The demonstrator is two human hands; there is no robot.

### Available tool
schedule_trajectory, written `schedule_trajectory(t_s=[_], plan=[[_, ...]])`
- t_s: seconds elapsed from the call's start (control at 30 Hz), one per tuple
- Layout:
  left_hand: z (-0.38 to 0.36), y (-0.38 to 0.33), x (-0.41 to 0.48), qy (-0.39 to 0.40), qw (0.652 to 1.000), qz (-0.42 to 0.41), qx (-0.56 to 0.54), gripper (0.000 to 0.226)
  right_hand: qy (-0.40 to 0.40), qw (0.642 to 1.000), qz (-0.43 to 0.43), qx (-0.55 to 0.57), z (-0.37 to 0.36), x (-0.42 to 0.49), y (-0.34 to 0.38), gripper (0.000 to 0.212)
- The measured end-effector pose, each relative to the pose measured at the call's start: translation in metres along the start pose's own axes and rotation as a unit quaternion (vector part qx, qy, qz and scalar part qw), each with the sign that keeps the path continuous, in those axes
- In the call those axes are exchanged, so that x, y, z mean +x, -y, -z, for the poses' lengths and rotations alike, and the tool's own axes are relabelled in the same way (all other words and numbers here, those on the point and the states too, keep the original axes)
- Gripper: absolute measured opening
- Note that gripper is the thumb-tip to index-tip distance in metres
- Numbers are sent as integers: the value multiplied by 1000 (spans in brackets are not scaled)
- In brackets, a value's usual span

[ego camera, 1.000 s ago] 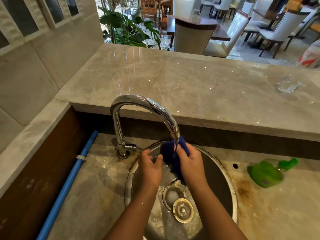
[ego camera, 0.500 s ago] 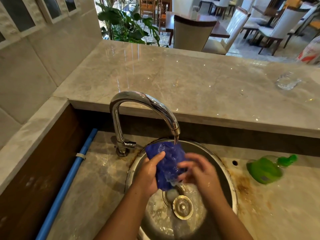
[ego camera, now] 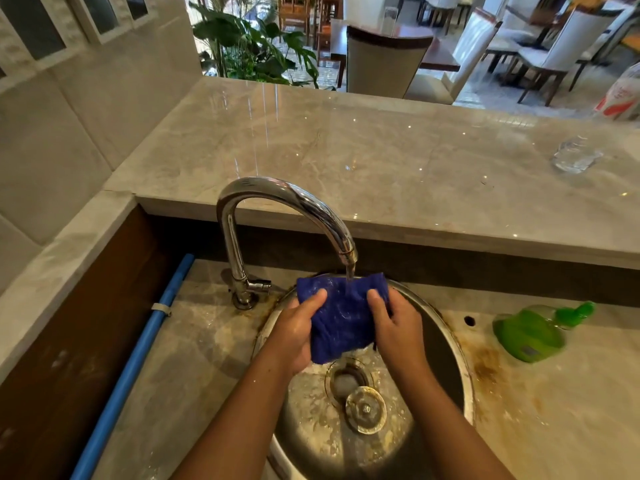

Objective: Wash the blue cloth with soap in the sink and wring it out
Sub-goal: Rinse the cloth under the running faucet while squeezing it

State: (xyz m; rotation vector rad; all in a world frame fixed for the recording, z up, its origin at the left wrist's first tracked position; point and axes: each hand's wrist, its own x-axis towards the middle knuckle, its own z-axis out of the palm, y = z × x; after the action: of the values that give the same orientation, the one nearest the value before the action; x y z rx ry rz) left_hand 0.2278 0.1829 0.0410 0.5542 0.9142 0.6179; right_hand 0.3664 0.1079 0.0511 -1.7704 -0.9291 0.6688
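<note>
Head view: left hand [ego camera: 294,332] and right hand [ego camera: 398,327] grip blue cloth [ego camera: 341,320] under faucet [ego camera: 287,209].

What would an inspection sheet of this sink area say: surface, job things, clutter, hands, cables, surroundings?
Surface: marble counter wet and rust-stained; round steel sink, strainer plug lying beside its open drain.
Job's things: blue cloth spread under the running faucet; green soap bottle on its side, right of the sink.
Clutter: clear glass on the raised ledge.
Hands: left hand and right hand each grip one side of the cloth.
Cables: nothing seen; a blue pipe runs along the left.
Surroundings: leafy plant, dining chairs beyond the ledge.
</note>
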Motion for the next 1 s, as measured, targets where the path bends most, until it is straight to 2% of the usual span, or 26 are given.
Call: schedule_trajectory(t_s=[0.07,0.13,0.23,0.3,0.43,0.5,0.57,0.63,0.73,0.8,0.87,0.93,1.0], plan=[[-1,1,1,-30,999,-24,12,22,-25,998,49,-34,-6,-4,6,18],[1,2,3,-59,997,-39,37,34,-23,999,39,15,-6,-5,12,19],[2,0,3,-54,990,-78,103,26,-5,987,-65,150,0,1,15,16],[1,-2,1,-46,986,-92,130,22,-1,970,-137,203,2,8,9,15],[-2,6,-4,-13,993,-58,106,23,-7,873,-327,361,4,12,-4,29],[-2,8,-8,-8,994,-44,102,25,33,851,-373,370,4,10,-6,30],[1,5,-10,1,994,-38,105,26,68,857,-369,352,2,8,-5,27],[3,1,-11,2,990,-42,133,25,58,868,-362,335,0,10,-5,24],[1,1,-14,-4,985,-45,164,23,15,838,-407,362,-7,14,-3,28],[-3,3,-18,-22,992,-36,122,26,11,816,-430,386,-11,14,-2,32],[-3,4,-20,-41,997,-19,62,25,41,803,-427,414,-11,11,-2,39],[-1,0,-22,-44,999,-10,21,18,86,810,-401,420,-8,4,-4,33],[2,-6,-21,-39,999,-12,25,16,96,832,-375,398,-4,1,-7,32]])
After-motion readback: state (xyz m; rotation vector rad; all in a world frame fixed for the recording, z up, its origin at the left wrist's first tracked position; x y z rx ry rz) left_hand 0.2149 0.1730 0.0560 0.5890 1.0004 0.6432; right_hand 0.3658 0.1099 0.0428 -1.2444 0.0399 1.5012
